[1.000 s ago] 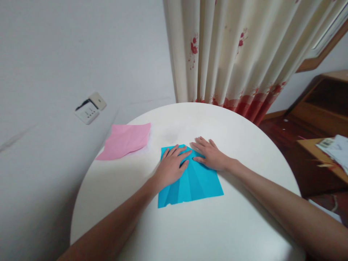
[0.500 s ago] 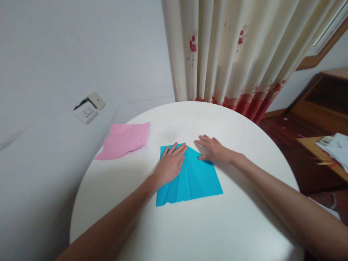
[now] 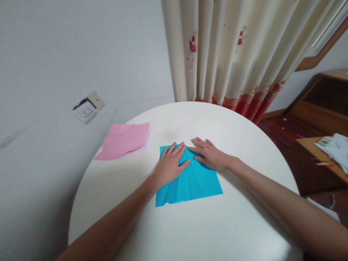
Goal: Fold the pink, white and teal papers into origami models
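We have a sheet of blue paper in front of us, lying near the middle of the round white desk, with fan-like creases spreading from its far edge toward the near one. Its near edge is uneven (we see a small ragged notch left of the middle), and its far right corner is slanted.

Our left hand lies palm down on the left part of the paper, fingers pointing to the far edge and thumb reaching right. Its grip is released, the fingers extended and clenched on nothing. Our right hand is at the far right slanted edge, partly over the paper and partly over the desk. Its grip is loose as well, the fingers spread, with the index fingertip near the top of the creases.

To the far left, near the desk's rim, we see a pink sheet with a white layer showing under its right edge. Beyond it, a socket sits on the pale wall. At the far side hangs a cream curtain with red flowers.
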Motion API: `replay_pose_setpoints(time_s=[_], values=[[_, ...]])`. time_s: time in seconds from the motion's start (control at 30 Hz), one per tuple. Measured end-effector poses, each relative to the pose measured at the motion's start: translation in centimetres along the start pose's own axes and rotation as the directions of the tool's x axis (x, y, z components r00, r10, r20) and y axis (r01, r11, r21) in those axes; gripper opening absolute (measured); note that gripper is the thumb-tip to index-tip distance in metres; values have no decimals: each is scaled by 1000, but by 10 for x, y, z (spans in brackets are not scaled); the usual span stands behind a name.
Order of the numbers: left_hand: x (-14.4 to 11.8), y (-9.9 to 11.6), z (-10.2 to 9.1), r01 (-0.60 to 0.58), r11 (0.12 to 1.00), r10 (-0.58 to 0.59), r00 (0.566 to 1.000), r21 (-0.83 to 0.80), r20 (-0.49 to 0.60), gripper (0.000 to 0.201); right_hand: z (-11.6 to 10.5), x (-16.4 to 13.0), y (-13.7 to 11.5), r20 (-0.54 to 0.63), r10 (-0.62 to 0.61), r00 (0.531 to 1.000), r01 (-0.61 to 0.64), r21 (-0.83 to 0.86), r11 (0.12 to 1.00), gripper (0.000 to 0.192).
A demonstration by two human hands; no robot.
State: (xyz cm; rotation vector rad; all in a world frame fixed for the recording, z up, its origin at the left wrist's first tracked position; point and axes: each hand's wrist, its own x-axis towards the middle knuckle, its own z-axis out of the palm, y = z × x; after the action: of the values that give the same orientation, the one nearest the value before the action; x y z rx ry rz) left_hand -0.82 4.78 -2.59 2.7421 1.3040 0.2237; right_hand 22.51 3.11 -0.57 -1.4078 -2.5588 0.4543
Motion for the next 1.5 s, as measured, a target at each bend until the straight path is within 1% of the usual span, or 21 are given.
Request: replay_pose_setpoints(time_s=[0.2,0.4,0.63,0.77,0.9,1.03,1.17,1.2,1.23,1.27,1.33,1.37,1.4,1.43,1.47,1.5], values=[[0,2,1,11,999,-11,1000,34,-16,70,13,7,-9,-73,45,996,-52,-103,993,53],[-1,2,4,-21,998,23,999,64,-30,68,16,15,-18,-105,86,991,-102,-151,983,52],[-2,0,4,-15,998,16,1000,63,-14,69,19,20,-13,-70,92,993,-100,-118,988,54],[-3,1,1,-34,998,34,999,45,-3,67,15,15,-8,-25,137,990,-139,-97,985,59],[-4,2,-1,-34,999,34,999,26,17,63,2,5,2,68,227,971,-224,-55,973,74],[-3,2,-3,-31,999,30,999,12,25,63,-11,-9,24,140,306,942,-305,-32,952,89],[-2,3,-3,-31,999,31,999,11,27,61,-16,-21,49,127,288,949,-290,-5,957,99],[-2,3,-3,-31,999,30,999,12,28,60,-18,-22,53,124,276,953,-279,7,960,99],[-2,3,-3,-31,999,30,999,14,29,59,-19,-22,56,116,271,956,-276,31,961,93],[-3,3,-3,-31,999,30,999,16,30,58,-21,-21,57,93,276,957,-282,70,957,85],[-3,3,-3,-32,999,32,999,20,32,57,-22,-15,54,-24,328,944,-319,174,932,70],[-3,3,-3,-33,999,32,999,22,32,57,-21,-10,50,-119,361,925,-328,227,917,67],[-2,2,-3,-32,999,32,999,24,31,57,-19,-6,44,-229,392,891,-335,249,909,66],[-2,2,-3,-32,999,31,999,25,28,57,-16,-2,36,-320,380,868,-315,237,919,63],[-2,2,-3,-32,999,32,999,28,26,56,-12,2,28,-369,331,868,-271,206,940,59],[-2,2,-2,-33,999,32,999,32,25,56,-6,5,19,-382,279,881,-231,167,958,56]])
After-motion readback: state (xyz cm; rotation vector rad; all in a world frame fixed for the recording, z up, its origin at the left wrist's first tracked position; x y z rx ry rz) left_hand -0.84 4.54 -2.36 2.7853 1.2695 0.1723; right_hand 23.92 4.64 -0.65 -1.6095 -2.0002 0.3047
